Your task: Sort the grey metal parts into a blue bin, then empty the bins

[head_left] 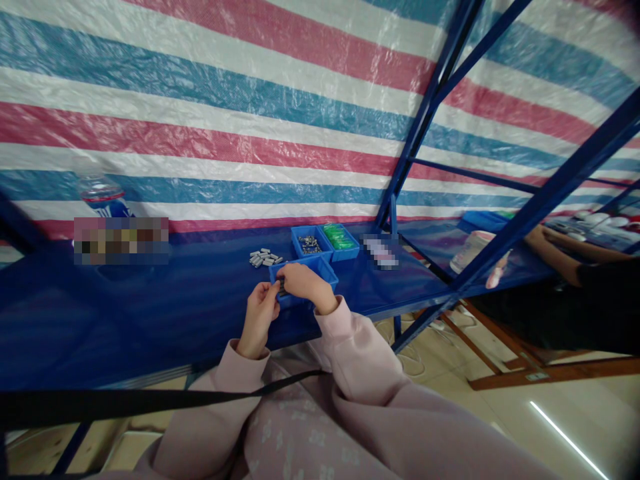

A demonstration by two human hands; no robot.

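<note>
My left hand [259, 313] is closed, its thumb and fingertips pinching a small dark piece [281, 287] at the left end of a blue bin [327, 271]. Over that bin, my right hand [306, 281] bends with its fingers closed at the same spot. It covers much of the bin, so what its fingertips grip is hidden. Just beyond my hands lies a loose pile of small silvery cylinders [265, 258] on the blue table [200, 300]. Behind the near bin, a second blue bin [295, 235] holds many small metal parts [310, 245].
Another blue bin [346, 254] holds a green plastic package [337, 236]. A bottle [103, 193] stands at the left. Blue metal posts [430, 100] rise at the right. Beyond them are a plastic tub [470, 252] and a co-worker's arms [555, 257]. A striped sheet [225, 120] hangs behind.
</note>
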